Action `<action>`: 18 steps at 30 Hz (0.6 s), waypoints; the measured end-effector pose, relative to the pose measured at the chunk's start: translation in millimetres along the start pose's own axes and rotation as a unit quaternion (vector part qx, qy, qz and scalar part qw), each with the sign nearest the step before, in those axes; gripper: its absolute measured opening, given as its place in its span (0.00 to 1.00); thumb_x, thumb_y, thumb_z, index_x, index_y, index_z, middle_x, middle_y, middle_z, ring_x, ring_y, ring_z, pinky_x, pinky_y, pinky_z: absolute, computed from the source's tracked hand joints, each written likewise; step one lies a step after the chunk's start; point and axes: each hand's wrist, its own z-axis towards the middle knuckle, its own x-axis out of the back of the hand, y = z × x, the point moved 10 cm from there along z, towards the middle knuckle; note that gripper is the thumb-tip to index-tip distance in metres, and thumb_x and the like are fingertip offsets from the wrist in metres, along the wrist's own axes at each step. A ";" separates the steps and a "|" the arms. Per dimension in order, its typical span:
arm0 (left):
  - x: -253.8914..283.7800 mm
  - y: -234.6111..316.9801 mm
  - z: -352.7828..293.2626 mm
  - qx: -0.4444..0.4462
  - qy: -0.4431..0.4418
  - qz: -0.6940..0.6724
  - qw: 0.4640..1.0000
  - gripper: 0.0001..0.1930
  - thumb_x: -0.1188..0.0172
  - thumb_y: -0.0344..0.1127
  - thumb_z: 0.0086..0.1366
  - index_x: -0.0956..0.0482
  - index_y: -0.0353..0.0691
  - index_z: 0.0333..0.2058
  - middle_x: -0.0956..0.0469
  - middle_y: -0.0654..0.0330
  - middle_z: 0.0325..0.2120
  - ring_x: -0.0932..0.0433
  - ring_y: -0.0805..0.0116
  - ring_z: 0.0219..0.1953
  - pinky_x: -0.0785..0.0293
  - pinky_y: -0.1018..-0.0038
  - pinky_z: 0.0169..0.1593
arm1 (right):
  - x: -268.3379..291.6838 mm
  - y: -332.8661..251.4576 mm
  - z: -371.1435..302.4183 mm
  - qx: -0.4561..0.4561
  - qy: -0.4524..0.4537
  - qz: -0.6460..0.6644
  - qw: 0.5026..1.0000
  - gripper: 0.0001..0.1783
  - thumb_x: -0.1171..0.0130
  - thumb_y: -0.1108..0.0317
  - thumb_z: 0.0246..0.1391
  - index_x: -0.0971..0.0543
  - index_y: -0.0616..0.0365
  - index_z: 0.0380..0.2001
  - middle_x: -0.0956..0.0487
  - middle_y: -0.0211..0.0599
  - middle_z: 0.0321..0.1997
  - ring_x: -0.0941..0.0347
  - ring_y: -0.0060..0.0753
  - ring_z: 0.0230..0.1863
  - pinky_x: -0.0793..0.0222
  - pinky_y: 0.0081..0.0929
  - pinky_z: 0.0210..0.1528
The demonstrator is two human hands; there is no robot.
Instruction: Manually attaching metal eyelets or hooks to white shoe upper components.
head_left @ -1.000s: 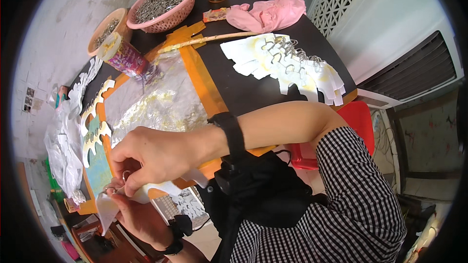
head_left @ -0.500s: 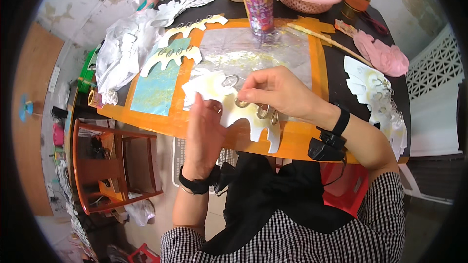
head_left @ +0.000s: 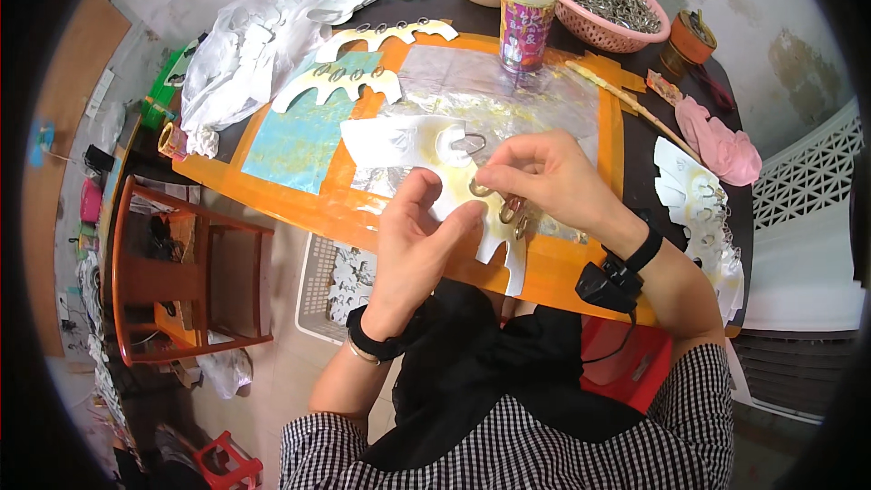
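A white scalloped strip (head_left: 390,141), smeared with yellow glue, hangs over the front of the table between my hands. Several metal rings are set along its edge; one ring (head_left: 474,142) sits at its far part by a folded tab. My left hand (head_left: 413,240) has its thumb and curled fingers on the strip's near edge, gripping it. Pinched between thumb and forefinger of my right hand (head_left: 558,181) is another metal ring (head_left: 481,188) at the strip's middle. More rings hang just below the right fingers.
Two glued strips with rings (head_left: 340,86) lie back left beside a white plastic bag (head_left: 240,63). A purple tub (head_left: 526,32), a pink basket of metal rings (head_left: 606,9) and a glue-tipped stick (head_left: 631,107) lie beyond. Finished-looking strips (head_left: 694,191) pile at right; a wooden chair (head_left: 190,263) stands left.
My left hand has turned, its thumb now lying on the strip. The right hand's pinch has shifted slightly right. The strip has tilted, and the whole view has moved a little.
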 end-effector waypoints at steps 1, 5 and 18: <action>1.6 -3.7 0.7 0.012 -0.003 0.008 1.000 0.13 0.35 0.22 0.65 0.28 0.34 0.45 0.23 0.63 0.42 0.24 0.79 0.45 0.25 0.79 0.46 | 0.1 -1.6 -0.3 0.003 0.002 0.000 1.000 0.11 0.34 0.64 0.63 0.15 0.63 0.34 0.18 0.25 0.26 0.25 0.12 0.27 0.31 0.15 0.29; -1.2 -0.5 0.4 0.017 -0.015 -0.031 0.999 0.12 0.36 0.21 0.66 0.27 0.33 0.46 0.23 0.62 0.43 0.24 0.79 0.46 0.23 0.79 0.46 | 4.0 1.0 0.8 -0.009 -0.012 0.023 1.000 0.11 0.35 0.64 0.64 0.15 0.62 0.33 0.20 0.24 0.25 0.26 0.12 0.26 0.32 0.15 0.29; -4.2 -5.5 -0.1 0.050 -0.036 -0.091 0.994 0.11 0.36 0.24 0.66 0.25 0.33 0.46 0.23 0.61 0.44 0.25 0.79 0.47 0.23 0.79 0.45 | -2.3 5.9 1.8 -0.012 -0.022 0.014 1.000 0.12 0.37 0.64 0.66 0.17 0.62 0.32 0.23 0.23 0.23 0.29 0.11 0.25 0.33 0.15 0.28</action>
